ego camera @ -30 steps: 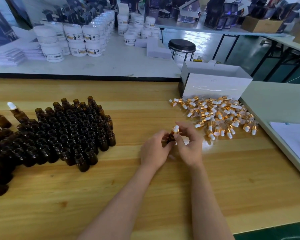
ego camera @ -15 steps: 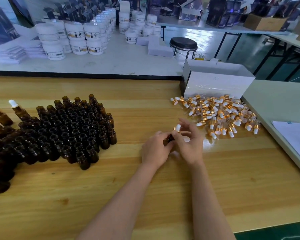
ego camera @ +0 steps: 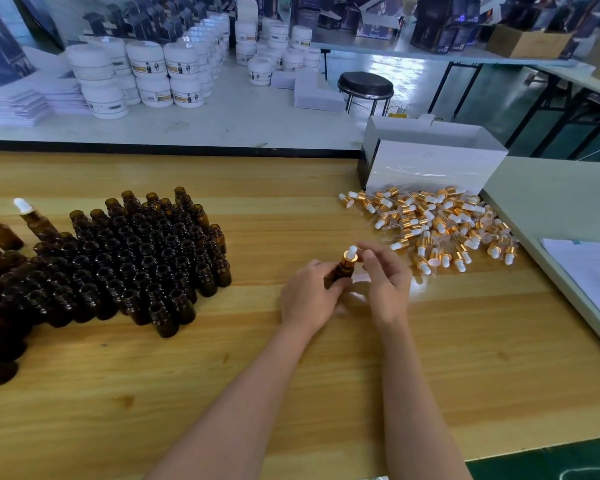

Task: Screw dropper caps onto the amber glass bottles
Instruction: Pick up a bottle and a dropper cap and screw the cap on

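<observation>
Amber glass bottle point(ego camera: 340, 271) with shiny gold-collared, white-bulbed dropper cap point(ego camera: 349, 256)

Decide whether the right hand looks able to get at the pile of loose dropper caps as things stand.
Probably yes. The right hand sits just beside the pile of dropper caps, with only bare wooden table between them; the left hand grips the amber bottle.
</observation>
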